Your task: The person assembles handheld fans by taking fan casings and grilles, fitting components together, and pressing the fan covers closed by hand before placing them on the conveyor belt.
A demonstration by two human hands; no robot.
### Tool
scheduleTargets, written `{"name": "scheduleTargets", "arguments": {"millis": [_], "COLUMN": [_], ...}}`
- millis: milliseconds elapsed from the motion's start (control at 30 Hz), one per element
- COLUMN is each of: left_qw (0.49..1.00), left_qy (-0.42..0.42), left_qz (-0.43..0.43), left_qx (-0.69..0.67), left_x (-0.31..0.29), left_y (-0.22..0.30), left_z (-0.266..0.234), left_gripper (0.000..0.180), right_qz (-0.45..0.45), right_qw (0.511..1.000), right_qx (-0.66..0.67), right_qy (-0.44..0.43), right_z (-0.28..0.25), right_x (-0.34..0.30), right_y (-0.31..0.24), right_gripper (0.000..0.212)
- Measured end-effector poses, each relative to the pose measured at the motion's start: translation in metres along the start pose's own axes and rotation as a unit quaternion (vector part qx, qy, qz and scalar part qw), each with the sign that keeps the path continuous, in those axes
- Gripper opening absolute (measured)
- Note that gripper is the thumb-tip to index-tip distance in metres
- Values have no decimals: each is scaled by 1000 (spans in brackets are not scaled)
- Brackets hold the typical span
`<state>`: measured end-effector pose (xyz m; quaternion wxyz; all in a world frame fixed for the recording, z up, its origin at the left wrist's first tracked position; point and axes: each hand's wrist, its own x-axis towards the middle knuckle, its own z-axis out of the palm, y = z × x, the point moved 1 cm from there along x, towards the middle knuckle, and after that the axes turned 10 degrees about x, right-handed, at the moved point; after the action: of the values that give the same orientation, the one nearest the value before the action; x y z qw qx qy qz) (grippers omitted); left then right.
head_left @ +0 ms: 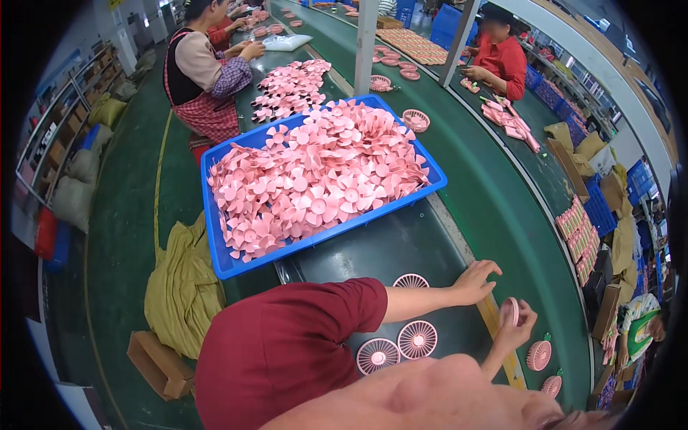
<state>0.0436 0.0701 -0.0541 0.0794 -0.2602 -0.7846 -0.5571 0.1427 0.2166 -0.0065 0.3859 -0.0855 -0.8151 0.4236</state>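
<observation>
My left hand [475,282] reaches over the edge between the dark worktable [358,251] and the green conveyor belt [487,208]. Its fingers are apart and nothing shows in them. Just beyond it, my right hand [519,328] grips a round pink fan housing [509,312], held on edge over the belt. On the worktable lie round pink slotted fan covers: one [417,339] beside another [378,356], and a third [411,281] partly hidden behind my left forearm. Two pink fan housings [539,355] with green bits rest on the belt near my right hand.
A blue tray [326,240] heaped with pink fan blades [315,172] stands ahead on the worktable. More blades [290,86] lie beyond it, near a seated co-worker [204,72]. Across the belt sits a person in red [499,61]. A metal post [365,46] rises beside the tray.
</observation>
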Motion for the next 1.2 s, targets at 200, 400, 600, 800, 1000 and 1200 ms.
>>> {"name": "scheduleTargets", "arguments": {"millis": [200, 400, 600, 800, 1000, 1200], "left_qw": [1000, 1000, 1000, 1000, 1000, 1000], "left_qy": [-3, -9, -9, -13, -18, -17], "left_qz": [5, -10, -10, -16, -12, -13], "left_qx": [-1, -2, -4, -11, -15, -16], "left_x": [0, -1, -1, -1, -2, -1], "left_y": [-3, 0, 0, 1, 0, 1], "left_z": [3, 2, 3, 7, 7, 7], "left_gripper": [31, 32, 33, 33, 33, 34], "right_qz": [-50, -56, -34, -72, -93, -76], "right_qw": [976, 974, 977, 970, 948, 950], "right_qx": [-145, -125, -112, -140, -228, -221], "right_qy": [-156, -183, -179, -183, -202, -207], "right_z": [36, 36, 38, 36, 37, 36], "right_x": [-26, -25, -24, -23, -24, -24], "right_y": [13, 19, 21, 27, 27, 22], "right_gripper": [56, 57, 42, 58, 64, 62]}}
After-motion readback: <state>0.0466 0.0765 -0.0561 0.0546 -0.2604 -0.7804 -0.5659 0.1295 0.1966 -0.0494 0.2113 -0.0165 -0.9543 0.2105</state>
